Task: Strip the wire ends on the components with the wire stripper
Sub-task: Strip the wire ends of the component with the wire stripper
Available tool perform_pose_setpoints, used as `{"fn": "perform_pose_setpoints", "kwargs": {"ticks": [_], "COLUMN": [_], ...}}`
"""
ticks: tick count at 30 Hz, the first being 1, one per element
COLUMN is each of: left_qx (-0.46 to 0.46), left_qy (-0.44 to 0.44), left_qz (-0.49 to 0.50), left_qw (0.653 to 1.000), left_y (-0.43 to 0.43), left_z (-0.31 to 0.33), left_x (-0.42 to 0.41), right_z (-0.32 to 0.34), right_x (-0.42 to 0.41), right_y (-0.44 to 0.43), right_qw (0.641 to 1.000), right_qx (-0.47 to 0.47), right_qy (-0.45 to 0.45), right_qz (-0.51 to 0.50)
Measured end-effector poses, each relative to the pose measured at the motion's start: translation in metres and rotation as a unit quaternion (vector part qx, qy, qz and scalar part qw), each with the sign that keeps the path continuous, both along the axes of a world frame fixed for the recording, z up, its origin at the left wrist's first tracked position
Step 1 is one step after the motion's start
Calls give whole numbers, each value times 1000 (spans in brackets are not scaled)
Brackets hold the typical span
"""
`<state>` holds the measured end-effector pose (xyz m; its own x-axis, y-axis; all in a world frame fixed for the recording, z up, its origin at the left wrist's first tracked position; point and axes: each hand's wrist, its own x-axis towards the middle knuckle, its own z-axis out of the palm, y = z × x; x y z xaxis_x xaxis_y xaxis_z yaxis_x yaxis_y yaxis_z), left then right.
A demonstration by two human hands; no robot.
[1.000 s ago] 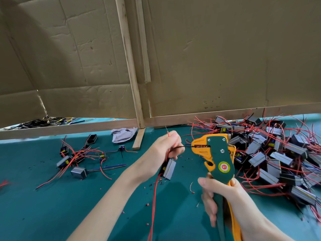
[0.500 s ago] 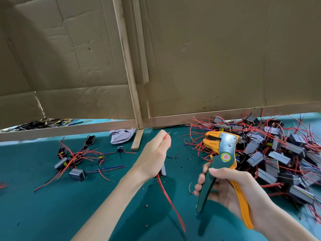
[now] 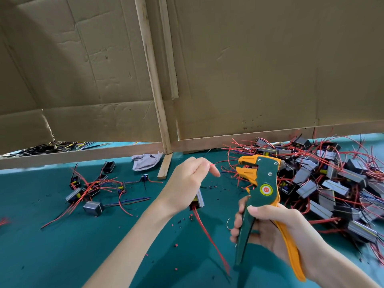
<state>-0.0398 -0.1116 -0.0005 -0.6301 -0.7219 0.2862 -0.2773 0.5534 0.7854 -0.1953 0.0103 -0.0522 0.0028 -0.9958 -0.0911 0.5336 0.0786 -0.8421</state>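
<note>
The left hand (image 3: 187, 183): thumb and forefinger pinch a red wire (image 3: 212, 164) just behind its tip, short end pointing toward the tool. Below the palm sits a small component (image 3: 199, 201), partly hidden; cannot tell how it is held. More red leads (image 3: 209, 240) trail from it toward the near edge.

The right hand (image 3: 272, 229): wrapped round the handles of the wire stripper (image 3: 262, 185), head up, handles spread, mouth apart and empty. Wire tip and mouth are near, not touching.

Handling, my reading: the wire is thin, limp and light, so it will flop unless pinched close to the end, as here. The component is boxy, rigid, light enough to dangle. The tip looks unstripped, though it is too small to be sure.

Right of the right hand: big heap of components (image 3: 324, 183) tangled in red leads. Left of the left hand: small scatter of components (image 3: 89, 192). Under both hands: table (image 3: 52, 256), with specks of cut insulation (image 3: 191, 216). Beyond the hands: crumpled rag (image 3: 145, 162), cardboard wall (image 3: 249, 69).
</note>
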Motion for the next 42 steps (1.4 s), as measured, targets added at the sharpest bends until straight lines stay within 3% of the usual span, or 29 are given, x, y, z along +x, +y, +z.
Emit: {"fn": "perform_pose_setpoints", "kwargs": {"ticks": [4, 10, 26, 31, 35, 37, 42], "left_qx": [-13, 82, 105, 107, 95, 79, 35], "left_qy": [56, 150, 96, 91, 71, 52, 37], "left_qz": [-26, -60, -104, -111, -100, -85, -43], "left_qw": [998, 984, 984, 984, 988, 992, 998], "left_y": [1, 2, 5, 4, 1, -1, -12], "left_z": [0, 5, 12, 15, 10, 5, -1], "left_x": [-2, -3, 4, 6, 5, 2, 3], "right_z": [2, 7, 6, 5, -3, -7, -1], "right_x": [1, 1, 2, 5, 15, 17, 9], "right_y": [2, 6, 10, 13, 11, 9, 5], "right_qw": [1000, 998, 991, 991, 987, 988, 998], "right_qx": [-7, -30, -48, -37, -32, -31, -30], "right_qy": [9, 29, 92, 119, 153, 143, 22], "right_qz": [10, 55, 84, 47, -39, -49, 59]}}
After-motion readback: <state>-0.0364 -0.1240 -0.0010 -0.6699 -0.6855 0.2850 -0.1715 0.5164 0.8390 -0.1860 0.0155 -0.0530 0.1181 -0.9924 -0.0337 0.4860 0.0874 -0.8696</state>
